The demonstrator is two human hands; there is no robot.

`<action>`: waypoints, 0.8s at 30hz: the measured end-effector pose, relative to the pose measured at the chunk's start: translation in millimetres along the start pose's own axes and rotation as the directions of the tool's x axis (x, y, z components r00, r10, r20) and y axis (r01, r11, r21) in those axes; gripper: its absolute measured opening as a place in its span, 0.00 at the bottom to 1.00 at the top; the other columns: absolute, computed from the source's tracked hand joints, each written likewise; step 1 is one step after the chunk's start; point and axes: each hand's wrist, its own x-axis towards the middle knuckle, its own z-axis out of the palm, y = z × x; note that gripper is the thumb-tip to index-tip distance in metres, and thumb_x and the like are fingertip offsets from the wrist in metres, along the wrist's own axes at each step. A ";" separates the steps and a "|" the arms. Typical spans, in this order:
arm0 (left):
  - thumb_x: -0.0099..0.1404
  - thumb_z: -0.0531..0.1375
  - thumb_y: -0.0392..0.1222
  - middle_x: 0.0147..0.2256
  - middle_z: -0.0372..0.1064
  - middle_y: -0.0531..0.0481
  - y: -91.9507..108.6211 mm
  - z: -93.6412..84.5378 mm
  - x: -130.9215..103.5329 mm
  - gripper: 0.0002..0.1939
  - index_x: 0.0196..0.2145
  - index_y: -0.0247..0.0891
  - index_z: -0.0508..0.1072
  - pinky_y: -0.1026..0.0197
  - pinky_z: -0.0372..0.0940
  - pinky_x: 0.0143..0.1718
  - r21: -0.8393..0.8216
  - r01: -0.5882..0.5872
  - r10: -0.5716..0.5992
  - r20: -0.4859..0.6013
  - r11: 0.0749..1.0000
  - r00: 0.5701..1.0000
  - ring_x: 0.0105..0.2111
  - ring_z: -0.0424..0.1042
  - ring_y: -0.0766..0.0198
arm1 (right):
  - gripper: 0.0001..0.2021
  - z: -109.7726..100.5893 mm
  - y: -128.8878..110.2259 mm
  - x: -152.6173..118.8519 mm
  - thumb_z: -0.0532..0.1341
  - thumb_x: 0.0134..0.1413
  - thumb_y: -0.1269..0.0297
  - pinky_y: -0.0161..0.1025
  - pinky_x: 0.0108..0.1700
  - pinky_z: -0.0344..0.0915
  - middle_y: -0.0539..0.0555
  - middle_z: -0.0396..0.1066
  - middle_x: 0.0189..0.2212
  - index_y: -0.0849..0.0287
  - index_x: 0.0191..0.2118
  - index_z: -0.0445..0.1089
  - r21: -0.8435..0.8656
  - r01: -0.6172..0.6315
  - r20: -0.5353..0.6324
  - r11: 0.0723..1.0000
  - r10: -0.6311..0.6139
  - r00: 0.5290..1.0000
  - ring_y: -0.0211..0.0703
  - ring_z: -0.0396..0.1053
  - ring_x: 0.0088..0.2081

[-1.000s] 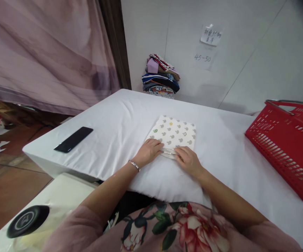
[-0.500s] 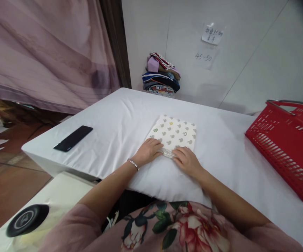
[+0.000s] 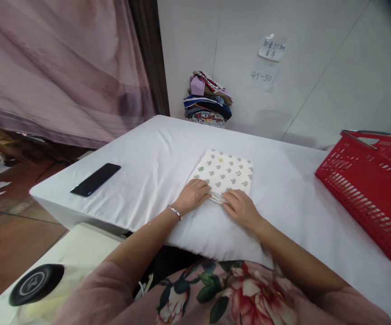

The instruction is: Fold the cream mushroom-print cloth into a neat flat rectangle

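Observation:
A folded white cloth (image 3: pixel 227 170) with grey, green and yellow printed motifs lies flat on the white-covered table. My left hand (image 3: pixel 194 195) grips its near left corner, fingers curled over the top and a bracelet on the wrist. At the near right part of the edge, my right hand (image 3: pixel 241 207) holds the same cloth between thumb and fingers. Several folded layers show in the gap between both hands. The undersides of my fingers are hidden.
On the table (image 3: pixel 141 158), a black phone (image 3: pixel 95 179) lies left and a red basket (image 3: pixel 371 189) stands right. Stacked folded clothes (image 3: pixel 208 99) sit by the wall beyond the far edge. A round black object (image 3: pixel 36 285) rests on a lower surface at the near left.
The view has shifted slightly. Both hands stay at the near edge of the cloth, with no other clear change.

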 end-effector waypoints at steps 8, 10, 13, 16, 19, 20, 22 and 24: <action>0.66 0.54 0.43 0.38 0.68 0.46 1.0 -1.7 0.5 0.10 0.41 0.38 0.69 0.55 0.61 0.43 0.023 -0.016 0.016 -0.001 1.000 1.000 0.40 0.66 0.59 | 0.10 0.9 -2.9 3.5 0.53 0.58 0.68 0.43 0.39 0.62 0.57 0.68 0.38 0.59 0.45 0.67 -0.061 -0.027 0.004 0.998 0.028 1.000 0.47 0.63 0.37; 0.66 0.53 0.42 0.38 0.68 0.46 1.7 -1.8 1.6 0.09 0.41 0.38 0.69 0.55 0.61 0.43 0.043 -0.027 0.026 0.008 0.999 1.000 0.39 0.66 0.59 | 0.10 2.7 -1.7 2.9 0.53 0.58 0.68 0.43 0.39 0.62 0.57 0.68 0.37 0.59 0.44 0.67 -0.061 -0.021 -0.020 0.998 0.020 1.000 0.47 0.63 0.37; 0.66 0.53 0.42 0.37 0.67 0.46 4.0 -1.1 4.2 0.08 0.38 0.38 0.69 0.54 0.60 0.43 0.079 -0.025 0.025 0.004 0.997 1.000 0.39 0.66 0.59 | 0.11 5.3 0.1 1.0 0.52 0.59 0.68 0.43 0.39 0.63 0.57 0.68 0.38 0.58 0.45 0.67 -0.029 -0.018 -0.104 0.999 0.015 0.995 0.46 0.64 0.38; 0.66 0.52 0.41 0.36 0.67 0.46 5.6 -0.3 5.3 0.08 0.37 0.37 0.69 0.54 0.60 0.43 0.107 -0.020 0.022 -0.013 0.994 1.000 0.38 0.66 0.59 | 0.12 6.0 0.5 -0.6 0.51 0.59 0.68 0.43 0.40 0.63 0.57 0.69 0.38 0.58 0.46 0.67 -0.019 -0.012 -0.136 1.000 0.009 0.991 0.46 0.64 0.38; 0.66 0.52 0.41 0.36 0.68 0.46 3.8 -1.0 3.1 0.08 0.37 0.37 0.69 0.54 0.61 0.42 0.102 -0.043 0.042 0.006 0.994 0.999 0.38 0.66 0.59 | 0.12 5.2 -0.1 -1.0 0.51 0.60 0.68 0.43 0.39 0.62 0.57 0.69 0.37 0.59 0.46 0.67 -0.040 0.016 -0.091 0.999 -0.020 0.996 0.46 0.64 0.37; 0.66 0.52 0.41 0.36 0.68 0.46 2.4 -1.6 1.8 0.08 0.38 0.37 0.69 0.54 0.61 0.42 0.088 -0.051 0.050 0.016 0.995 0.999 0.38 0.66 0.59 | 0.12 4.9 -0.1 -1.0 0.51 0.60 0.67 0.43 0.39 0.62 0.57 0.69 0.37 0.59 0.46 0.67 -0.045 0.024 -0.074 0.999 -0.028 0.997 0.46 0.63 0.37; 0.65 0.53 0.43 0.39 0.68 0.45 -0.9 -3.2 -0.8 0.10 0.41 0.37 0.69 0.54 0.61 0.44 0.044 -0.069 0.067 0.032 0.997 0.997 0.40 0.66 0.59 | 0.12 4.3 0.1 -1.2 0.53 0.60 0.66 0.43 0.39 0.62 0.58 0.68 0.39 0.59 0.46 0.67 -0.046 0.037 -0.043 0.998 -0.039 0.998 0.47 0.63 0.38; 0.64 0.55 0.46 0.41 0.67 0.44 -3.8 -4.3 -2.9 0.13 0.44 0.38 0.68 0.53 0.61 0.45 0.001 -0.080 0.080 0.045 0.997 0.996 0.42 0.66 0.58 | 0.12 4.0 0.5 -1.4 0.54 0.59 0.64 0.44 0.39 0.62 0.58 0.68 0.40 0.59 0.47 0.67 -0.047 0.040 -0.024 0.998 -0.041 0.999 0.48 0.63 0.40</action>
